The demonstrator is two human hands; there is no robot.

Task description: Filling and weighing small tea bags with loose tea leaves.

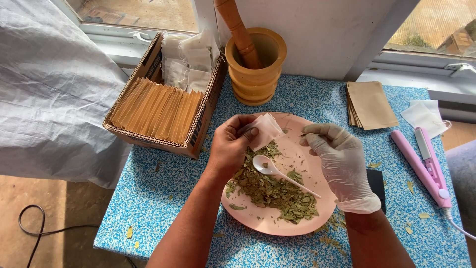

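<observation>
Spreading beneath both hands, a blue speckled table [163, 188] is seen, and a grey woven sheet [49, 89] hangs well to the left of the left hand's grip. A cardboard box [148, 64] of brown paper envelopes and white sachets is set up and to the left of that grip, and a wooden mortar [258, 74] with a pestle [238, 30] leaning in it stands just above it. A pink plate [277, 226] heaped with crushed dried leaves [272, 191] lies directly below both hands. A pink flat sealing iron [421, 164] is laid to the right of the gloved right hand [342, 166], with a stack of brown envelopes [371, 104] above and to its right. A white spoon [270, 168] rests on the leaves between the hands. A small white filter bag [267, 130] is pinched shut in the grip of the bare left hand [230, 146], over the plate's upper part. The right hand's grip is held loosely curled and open, just beside the bag, holding nothing.
</observation>
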